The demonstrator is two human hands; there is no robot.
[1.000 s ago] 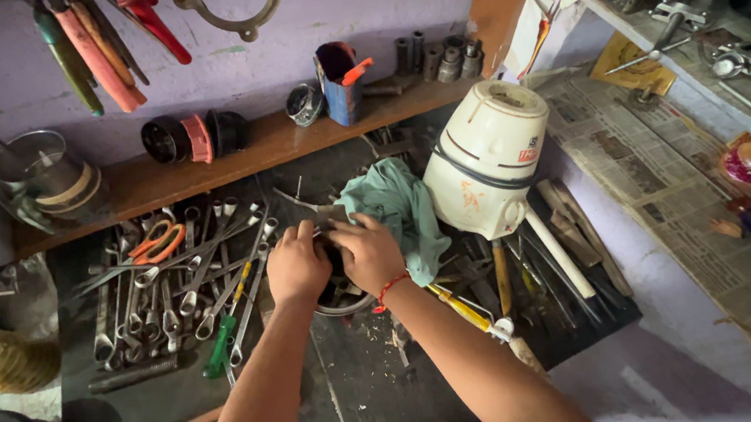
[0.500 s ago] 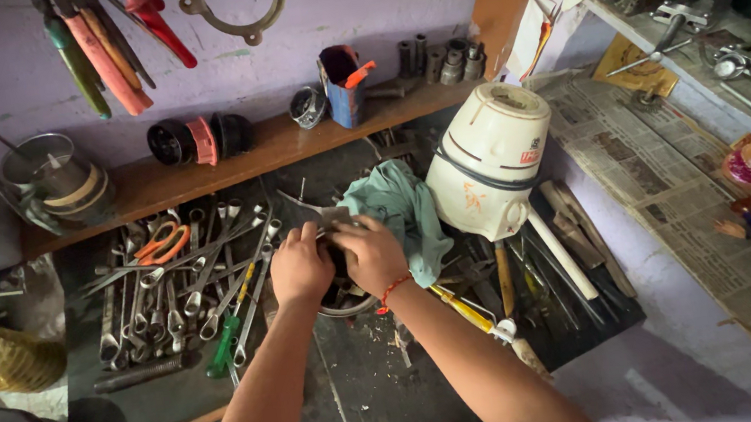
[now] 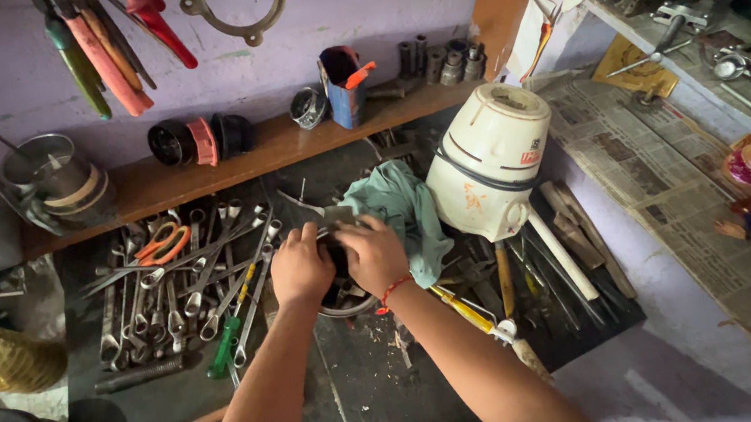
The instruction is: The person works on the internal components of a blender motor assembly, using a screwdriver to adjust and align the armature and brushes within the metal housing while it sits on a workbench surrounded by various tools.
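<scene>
A: What is seen on the left of the bench?

B: A row of spanners is laid out on the dark bench, with orange-handled snips at its far end and a green-handled screwdriver at its near end. A wooden shelf runs along the far wall.

A: And at the centre?

B: The left hand and the right hand are closed side by side over a small dark part, which is pressed between them above a round metal ring. The part lies directly between the hands, so neither is nearer. Most of it is covered by the fingers; its long axis and the way it points cannot be told. A thin metal piece sticks out on the far side of the hands, slanting far-left.

A: What is found to the right?

B: A teal cloth lies just beside the right hand. Further right, a cream mixer base stands tilted, and newspaper is spread beyond it.
</scene>
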